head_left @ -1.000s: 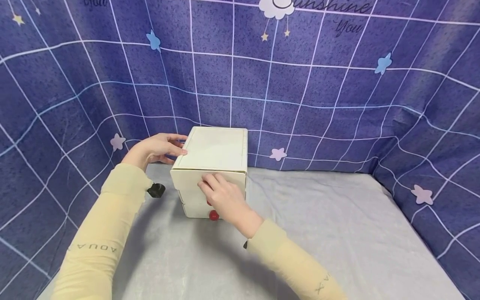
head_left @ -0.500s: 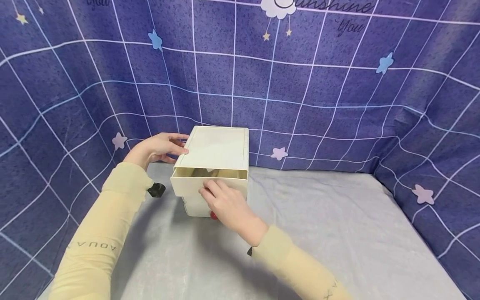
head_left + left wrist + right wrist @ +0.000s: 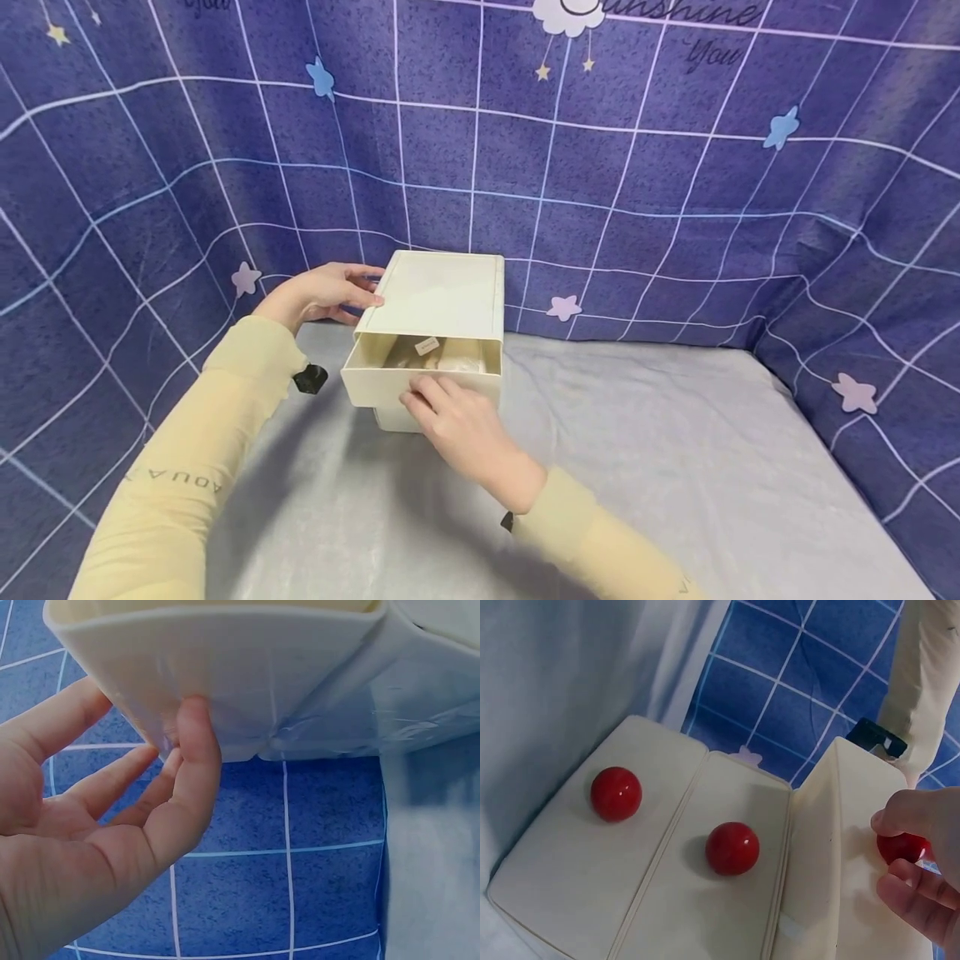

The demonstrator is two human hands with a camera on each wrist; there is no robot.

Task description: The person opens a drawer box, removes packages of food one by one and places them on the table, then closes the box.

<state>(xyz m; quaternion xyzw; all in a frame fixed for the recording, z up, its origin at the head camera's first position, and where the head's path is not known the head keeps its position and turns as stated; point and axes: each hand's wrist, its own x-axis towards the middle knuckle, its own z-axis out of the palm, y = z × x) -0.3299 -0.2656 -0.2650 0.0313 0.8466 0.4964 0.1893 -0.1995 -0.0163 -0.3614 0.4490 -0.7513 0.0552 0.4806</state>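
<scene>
A small white drawer cabinet (image 3: 446, 292) stands toward the back of the table, its top drawer (image 3: 375, 385) pulled out. My right hand (image 3: 459, 425) pinches that drawer's round red knob (image 3: 901, 847) between thumb and fingers; in the head view the hand covers it. Fingers of my left hand (image 3: 326, 292) rest against the cabinet's left side near the rear, spread and slightly bent. Inside the drawer lie pale items (image 3: 461, 357) and a small white label (image 3: 427, 346). Two lower drawers, each with a red knob (image 3: 733, 848), are closed in the right wrist view.
A grey-white cloth (image 3: 660, 450) covers the table. Behind and along both sides hangs a blue-purple curtain (image 3: 600, 167) with a white grid and star patterns, close to the cabinet's back.
My right hand has drawn the top drawer forward from nearly closed to partly open, bringing its contents into sight. The left hand has kept its place at the cabinet's side.
</scene>
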